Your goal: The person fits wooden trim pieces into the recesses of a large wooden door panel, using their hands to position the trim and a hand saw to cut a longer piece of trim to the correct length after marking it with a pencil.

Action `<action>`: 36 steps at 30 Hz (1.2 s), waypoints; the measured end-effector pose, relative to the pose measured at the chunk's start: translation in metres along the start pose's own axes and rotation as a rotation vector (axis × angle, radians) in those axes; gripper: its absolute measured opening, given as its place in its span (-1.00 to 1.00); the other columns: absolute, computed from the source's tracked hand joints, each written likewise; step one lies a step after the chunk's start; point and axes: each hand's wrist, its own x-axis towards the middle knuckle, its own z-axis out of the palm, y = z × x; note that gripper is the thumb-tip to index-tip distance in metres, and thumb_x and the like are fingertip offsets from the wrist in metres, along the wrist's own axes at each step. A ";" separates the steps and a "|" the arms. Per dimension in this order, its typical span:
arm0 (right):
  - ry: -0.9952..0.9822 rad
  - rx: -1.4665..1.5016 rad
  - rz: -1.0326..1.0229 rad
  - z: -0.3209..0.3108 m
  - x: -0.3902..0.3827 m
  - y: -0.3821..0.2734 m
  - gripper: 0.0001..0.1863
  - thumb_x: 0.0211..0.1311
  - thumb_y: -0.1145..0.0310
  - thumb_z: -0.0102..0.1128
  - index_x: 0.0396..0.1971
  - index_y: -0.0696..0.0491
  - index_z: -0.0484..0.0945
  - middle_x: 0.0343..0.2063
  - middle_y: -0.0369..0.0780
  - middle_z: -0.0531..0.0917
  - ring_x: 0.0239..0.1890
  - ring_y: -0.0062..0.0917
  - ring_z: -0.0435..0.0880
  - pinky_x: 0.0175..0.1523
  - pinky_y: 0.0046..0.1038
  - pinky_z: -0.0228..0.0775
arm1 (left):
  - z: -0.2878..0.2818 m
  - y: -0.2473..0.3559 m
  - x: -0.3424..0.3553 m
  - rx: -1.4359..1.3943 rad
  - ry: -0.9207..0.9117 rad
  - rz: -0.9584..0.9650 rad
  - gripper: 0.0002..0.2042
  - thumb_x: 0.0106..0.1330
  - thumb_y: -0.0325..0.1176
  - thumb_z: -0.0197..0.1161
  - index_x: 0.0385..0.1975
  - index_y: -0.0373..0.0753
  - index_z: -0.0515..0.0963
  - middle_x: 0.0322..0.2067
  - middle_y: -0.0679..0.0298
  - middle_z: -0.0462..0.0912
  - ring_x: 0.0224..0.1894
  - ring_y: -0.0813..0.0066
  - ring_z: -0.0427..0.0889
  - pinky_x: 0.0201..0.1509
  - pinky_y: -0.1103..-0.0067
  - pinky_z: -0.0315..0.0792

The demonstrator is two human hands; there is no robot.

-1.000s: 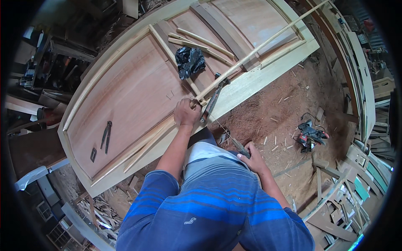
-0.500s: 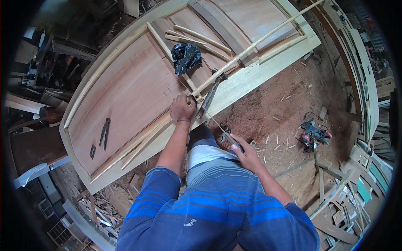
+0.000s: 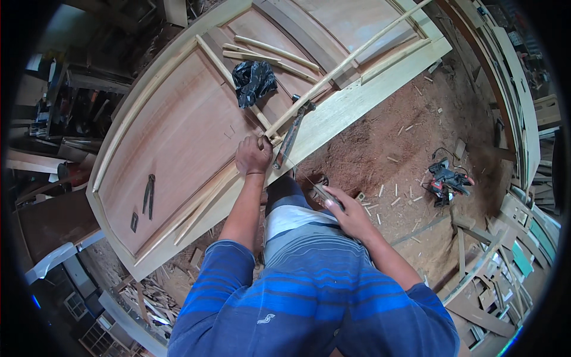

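Note:
My left hand (image 3: 253,156) is closed, pressed on the wooden panel (image 3: 172,134) at the near end of a long thin wood strip (image 3: 342,75); the fingers partly hide what they grip. In my right hand (image 3: 351,213) is a hand saw (image 3: 329,196) with a dark handle. Its thin blade slants up and left toward my left hand, and the blade's far end is hard to make out. A hammer (image 3: 290,138) lies on the panel just right of my left hand. Beyond that hand sits a crumpled black plastic bag (image 3: 254,83).
Pincers (image 3: 148,197) and a small dark rectangular piece (image 3: 134,222) lie on the panel's left part. Several loose strips (image 3: 276,52) rest beyond the bag. On the dirt floor at right stands a red and black power tool (image 3: 447,181) among wood scraps.
The panel and the things on it have shifted slightly left in view. The saw's handle has moved slightly left and up, while my left hand keeps its place at the strip's end.

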 end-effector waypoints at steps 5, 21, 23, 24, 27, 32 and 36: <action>0.063 -0.039 -0.088 -0.003 -0.009 0.002 -0.52 0.51 0.15 0.11 0.32 0.00 0.50 0.07 0.05 0.71 0.15 -0.07 0.71 0.25 -0.19 0.48 | 0.003 -0.003 -0.001 -0.031 0.040 0.029 -0.79 0.30 -0.14 0.25 -0.43 -0.14 0.57 -0.44 0.16 0.60 -0.35 0.08 0.61 -0.28 0.20 0.48; 0.760 -0.136 -0.067 -0.066 0.011 0.052 -0.47 0.45 0.28 0.19 0.37 0.10 0.46 0.20 -0.02 0.63 0.26 -0.31 0.62 0.34 -0.35 0.39 | -0.003 -0.001 -0.002 -0.097 -0.007 -0.002 -0.73 0.25 -0.05 0.26 -0.30 -0.13 0.65 -0.33 0.15 0.66 -0.26 0.08 0.64 -0.17 0.20 0.53; 0.820 -0.164 -0.088 -0.070 0.035 0.051 -0.46 0.45 0.30 0.16 0.39 0.09 0.43 0.21 0.00 0.63 0.25 -0.23 0.63 0.32 -0.31 0.41 | -0.011 0.003 0.003 -0.142 -0.032 -0.074 -0.70 0.25 -0.01 0.28 -0.44 -0.13 0.60 -0.40 0.12 0.66 -0.31 0.03 0.65 -0.22 0.16 0.50; 0.875 -0.164 -0.076 -0.071 0.048 0.050 -0.47 0.46 0.30 0.15 0.38 0.09 0.43 0.21 0.02 0.62 0.25 -0.17 0.62 0.32 -0.27 0.41 | -0.018 0.004 0.007 -0.160 0.004 -0.050 -0.70 0.25 -0.01 0.28 -0.44 -0.13 0.60 -0.40 0.12 0.66 -0.31 0.03 0.65 -0.22 0.16 0.50; 0.951 -0.254 -0.067 -0.081 0.097 0.050 -0.46 0.45 0.29 0.13 0.38 0.08 0.41 0.22 0.06 0.60 0.23 -0.04 0.61 0.31 -0.17 0.42 | -0.043 0.010 0.023 -0.194 -0.239 -0.250 -0.63 0.26 0.06 0.27 -0.46 -0.17 0.64 -0.42 0.06 0.70 -0.32 0.00 0.69 -0.23 0.16 0.51; 0.979 -0.438 0.002 -0.089 0.176 0.042 -0.40 0.44 0.28 0.12 0.43 0.06 0.30 0.14 0.14 0.63 0.11 0.14 0.64 0.21 0.00 0.45 | -0.104 0.012 0.060 -0.275 -0.456 -0.457 -0.56 0.26 0.20 0.28 -0.38 -0.09 0.77 -0.43 0.07 0.75 -0.32 0.03 0.74 -0.20 0.22 0.55; 0.968 -0.598 -0.170 -0.090 0.243 0.026 -0.41 0.43 0.24 0.14 0.40 0.05 0.31 -0.01 0.13 0.68 -0.02 0.08 0.68 0.15 0.01 0.45 | -0.149 0.008 0.080 -0.265 -0.511 -0.461 -0.57 0.30 0.14 0.27 -0.44 -0.16 0.73 -0.47 0.08 0.73 -0.38 0.07 0.71 -0.25 0.25 0.51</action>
